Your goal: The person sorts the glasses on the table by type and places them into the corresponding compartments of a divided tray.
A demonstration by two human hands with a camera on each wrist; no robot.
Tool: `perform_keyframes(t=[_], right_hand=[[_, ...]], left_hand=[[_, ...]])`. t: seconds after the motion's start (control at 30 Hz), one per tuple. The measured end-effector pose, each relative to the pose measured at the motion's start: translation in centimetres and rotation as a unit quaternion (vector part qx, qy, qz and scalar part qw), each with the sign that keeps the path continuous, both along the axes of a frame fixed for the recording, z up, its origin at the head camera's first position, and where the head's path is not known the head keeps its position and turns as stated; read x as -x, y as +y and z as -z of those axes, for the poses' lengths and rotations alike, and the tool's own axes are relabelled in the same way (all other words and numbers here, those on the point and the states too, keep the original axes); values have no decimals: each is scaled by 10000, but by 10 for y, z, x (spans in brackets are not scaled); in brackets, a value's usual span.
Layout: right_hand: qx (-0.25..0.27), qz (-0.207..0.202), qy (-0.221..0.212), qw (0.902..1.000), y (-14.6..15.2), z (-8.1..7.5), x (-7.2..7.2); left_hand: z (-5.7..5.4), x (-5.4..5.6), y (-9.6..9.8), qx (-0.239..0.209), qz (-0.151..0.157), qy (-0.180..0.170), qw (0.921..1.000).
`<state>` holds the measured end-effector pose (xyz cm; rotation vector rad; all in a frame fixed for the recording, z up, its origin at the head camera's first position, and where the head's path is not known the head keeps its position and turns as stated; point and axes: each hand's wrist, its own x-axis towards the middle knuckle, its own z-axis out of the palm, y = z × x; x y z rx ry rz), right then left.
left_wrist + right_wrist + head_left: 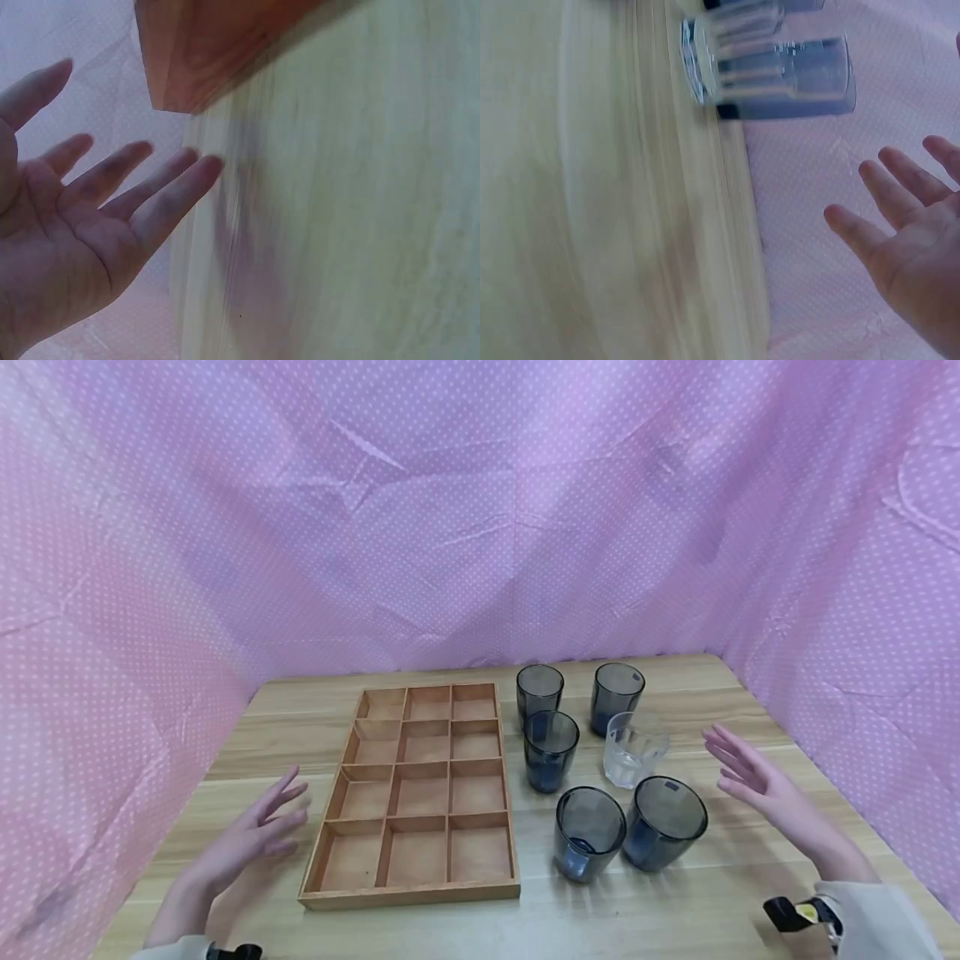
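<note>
My left hand (251,835) hovers above the table left of a wooden divided tray (408,895), its fingers spread and holding nothing. In the left wrist view a corner of the tray (191,64) shows beyond the fingers of that hand (97,217). On the other side, my right hand (765,789) is raised with fingers extended, apart from the glasses. A clear glass (626,768) stands among several dark grey glasses, the nearest to that hand being a grey glass (663,831) at the front right. The right wrist view shows the right hand (911,240) with nothing in it.
The tray's square compartments hold nothing visible. More upright grey glasses (588,852), (550,760) stand right of the tray, with two others (538,689), (617,693) toward the back. Pink dotted cloth (480,527) hangs around the wooden table (300,710).
</note>
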<state>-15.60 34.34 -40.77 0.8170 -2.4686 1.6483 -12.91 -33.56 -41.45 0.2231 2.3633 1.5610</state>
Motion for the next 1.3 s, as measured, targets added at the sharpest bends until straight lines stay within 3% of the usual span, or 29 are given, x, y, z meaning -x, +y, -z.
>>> perform_keyframes(t=[0.2,0.4,0.57,0.77,1.0,1.2,1.3], right_hand=[[746,-582,-105,9955,-8,0,-8],[1102,-1190,66,9867,-22,-7,-18],[1257,-1404,41,9821,-35,-18,-26],[1119,-1161,-26,9869,-49,-31,-38],[1241,-1081,192,9862,-63,-37,-44],[1590,-1849,481,9686,-80,-36,-46],[1361,-1906,545,9707,-90,-37,-50]], left_hand=[[9,0,-1,-288,529,-418,9973],[9,-3,1,-352,746,-545,9951],[5,-6,5,-328,693,-627,9951],[6,-6,7,-262,628,-612,9958],[10,-6,9,-119,614,-589,9963],[10,-7,10,-59,539,-600,9967],[9,-7,11,-99,544,-568,9969]])
